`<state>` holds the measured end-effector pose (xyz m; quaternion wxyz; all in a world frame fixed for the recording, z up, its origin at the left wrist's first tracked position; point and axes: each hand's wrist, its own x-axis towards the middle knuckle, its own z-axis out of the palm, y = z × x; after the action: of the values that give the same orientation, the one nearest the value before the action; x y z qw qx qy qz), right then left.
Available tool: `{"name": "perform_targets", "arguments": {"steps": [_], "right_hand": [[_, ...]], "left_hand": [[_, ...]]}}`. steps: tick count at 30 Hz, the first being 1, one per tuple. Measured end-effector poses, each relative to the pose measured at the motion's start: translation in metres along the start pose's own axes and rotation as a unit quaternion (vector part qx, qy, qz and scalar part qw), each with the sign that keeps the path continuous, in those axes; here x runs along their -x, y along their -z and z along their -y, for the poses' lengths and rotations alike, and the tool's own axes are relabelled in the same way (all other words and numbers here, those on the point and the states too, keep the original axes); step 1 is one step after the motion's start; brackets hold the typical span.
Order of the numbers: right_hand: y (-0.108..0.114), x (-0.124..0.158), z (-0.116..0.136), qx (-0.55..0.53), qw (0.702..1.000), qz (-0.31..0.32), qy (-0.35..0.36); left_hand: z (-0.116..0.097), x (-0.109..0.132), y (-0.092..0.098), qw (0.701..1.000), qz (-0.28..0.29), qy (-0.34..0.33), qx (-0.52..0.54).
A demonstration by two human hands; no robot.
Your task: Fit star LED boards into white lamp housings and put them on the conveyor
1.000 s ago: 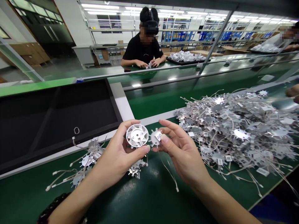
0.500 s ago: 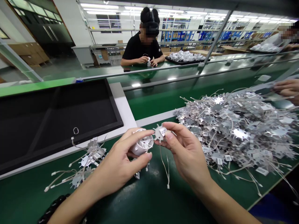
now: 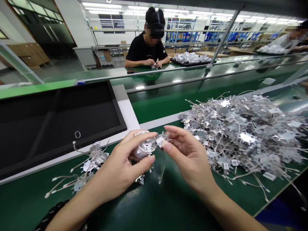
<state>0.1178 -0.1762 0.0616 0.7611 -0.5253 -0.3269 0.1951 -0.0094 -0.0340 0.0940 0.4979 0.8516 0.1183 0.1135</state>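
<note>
My left hand (image 3: 131, 157) is closed around a round white plastic housing (image 3: 143, 150), its open ribbed side turned to the right. Between thumb and fingers of my right hand (image 3: 186, 150) is a small silvery star-shaped plate (image 3: 160, 140) with a white printed label. This plate is tilted and sits right at the housing's edge; whether they touch I cannot tell. A thin pale wire with a small connector hangs below it. Under my left hand, another silvery plate (image 3: 140, 179) lies on the green bench, partly hidden.
A large heap of wired star plates (image 3: 245, 138) covers the right side. Several more plates (image 3: 95, 158) lie left, beside a black tray (image 3: 60, 112). Across the bench a person (image 3: 148, 48) works near a tray of white parts (image 3: 191, 58).
My right hand has tilted the star plate and brought it left, closer to the housing. Its wire has swung left. At the right edge, another person's hand has mostly withdrawn.
</note>
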Motion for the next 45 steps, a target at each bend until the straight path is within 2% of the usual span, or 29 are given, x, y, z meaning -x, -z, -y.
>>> {"name": "perform_targets", "arguments": {"steps": [8, 13, 19, 22, 25, 27, 30, 34, 39, 45], "right_hand": [[0.006, 0.0, 0.001, 0.116, 0.993, 0.02, 0.033], [0.006, 0.001, 0.001, 0.11, 0.993, 0.028, 0.024], [0.006, 0.001, 0.004, 0.174, 0.974, 0.073, 0.124], [0.007, 0.0, 0.005, 0.192, 0.967, 0.086, 0.141], [0.009, -0.001, 0.006, 0.182, 0.97, 0.086, 0.137], [0.012, -0.002, 0.008, 0.171, 0.974, 0.084, 0.124], [0.017, -0.006, 0.013, 0.126, 0.986, 0.087, 0.069], [0.02, -0.009, 0.016, 0.029, 0.994, 0.104, -0.006], [0.012, -0.004, 0.012, 0.004, 0.996, 0.084, 0.005], [0.007, 0.002, 0.007, 0.059, 0.993, 0.077, 0.071]], "left_hand": [[-0.001, 0.002, 0.002, 0.999, -0.006, -0.01, -0.034], [-0.001, 0.0, 0.001, 0.999, -0.005, -0.021, -0.043], [0.0, 0.001, 0.001, 1.0, -0.001, -0.022, -0.015], [-0.001, 0.002, 0.001, 1.0, 0.002, -0.021, -0.009], [-0.001, 0.001, 0.0, 1.0, -0.001, -0.021, -0.011], [-0.001, 0.001, 0.001, 0.999, -0.025, -0.017, -0.018], [0.001, 0.001, 0.003, 0.997, -0.068, 0.01, -0.017], [0.002, 0.001, 0.006, 0.997, -0.076, 0.028, -0.011], [0.006, 0.003, -0.001, 0.999, -0.029, -0.015, -0.034], [0.008, 0.006, -0.005, 0.991, -0.022, -0.097, -0.089]]}}
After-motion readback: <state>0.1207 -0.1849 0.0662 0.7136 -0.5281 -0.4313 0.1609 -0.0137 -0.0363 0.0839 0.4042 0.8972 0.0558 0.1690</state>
